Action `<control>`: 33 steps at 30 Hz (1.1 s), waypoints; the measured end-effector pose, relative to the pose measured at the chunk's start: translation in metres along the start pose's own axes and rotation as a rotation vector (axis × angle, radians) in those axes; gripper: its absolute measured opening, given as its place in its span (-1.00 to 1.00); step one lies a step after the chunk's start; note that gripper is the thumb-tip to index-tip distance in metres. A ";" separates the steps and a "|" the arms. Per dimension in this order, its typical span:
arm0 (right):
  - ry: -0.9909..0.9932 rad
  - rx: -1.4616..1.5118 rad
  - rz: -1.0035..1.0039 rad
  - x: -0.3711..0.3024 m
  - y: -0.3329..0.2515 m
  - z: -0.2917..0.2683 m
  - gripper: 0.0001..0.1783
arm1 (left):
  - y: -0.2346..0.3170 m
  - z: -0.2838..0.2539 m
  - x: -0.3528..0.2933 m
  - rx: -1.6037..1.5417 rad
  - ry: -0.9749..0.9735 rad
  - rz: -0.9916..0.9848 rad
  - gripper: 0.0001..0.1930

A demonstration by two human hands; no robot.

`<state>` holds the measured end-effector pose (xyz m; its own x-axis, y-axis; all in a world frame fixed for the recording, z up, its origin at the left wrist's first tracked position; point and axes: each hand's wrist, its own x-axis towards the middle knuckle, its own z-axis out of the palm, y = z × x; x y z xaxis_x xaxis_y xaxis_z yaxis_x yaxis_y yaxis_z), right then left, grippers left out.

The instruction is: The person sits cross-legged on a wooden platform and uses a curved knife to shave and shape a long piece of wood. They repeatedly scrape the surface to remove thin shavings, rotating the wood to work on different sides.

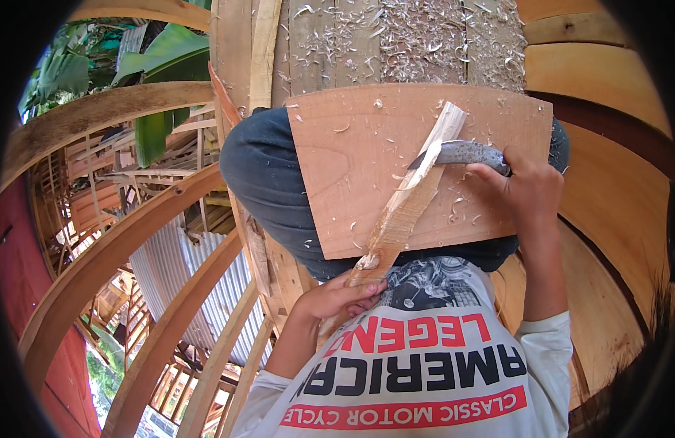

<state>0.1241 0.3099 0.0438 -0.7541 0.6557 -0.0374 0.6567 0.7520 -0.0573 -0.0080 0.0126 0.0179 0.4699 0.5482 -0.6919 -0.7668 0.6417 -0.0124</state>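
Observation:
My left hand [342, 297] is closed around the near end of a long, split piece of wood [402, 213], which slants up and to the right. Its far end is pale and freshly shaved, while the lower part is browner and rough. In my right hand [531, 187] is a knife [470, 153] with a curved, speckled grey body; its dark pointed tip lies across the wood near the far end. Whether the grey part is blade or handle, I cannot tell. Under the wood, a flat trapezoid board [345, 175] rests across my lap, with a few shavings on it.
Curled wood shavings [418, 44] cover the planks beyond my knees. Curved wooden ribs [126, 281] rise on the left, with corrugated metal sheets [184, 270] and stacked timber below. Curved planking [607, 197] stands close on the right. Banana leaves [166, 55] show at upper left.

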 end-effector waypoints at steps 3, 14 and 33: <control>-0.042 0.039 0.016 -0.003 -0.002 -0.003 -0.34 | -0.002 0.001 -0.001 0.016 0.050 -0.014 -0.70; -1.118 1.765 0.512 -0.034 0.010 -0.026 -0.74 | 0.000 -0.021 -0.002 0.125 0.005 -0.060 -0.63; -1.247 1.655 0.392 -0.038 -0.009 -0.024 -0.71 | 0.016 -0.003 -0.002 0.218 -0.023 -0.061 -0.72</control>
<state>0.1472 0.2796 0.0699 -0.6787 -0.1829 -0.7112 0.6557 -0.5870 -0.4748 -0.0225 0.0207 0.0170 0.5243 0.5150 -0.6782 -0.6254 0.7734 0.1038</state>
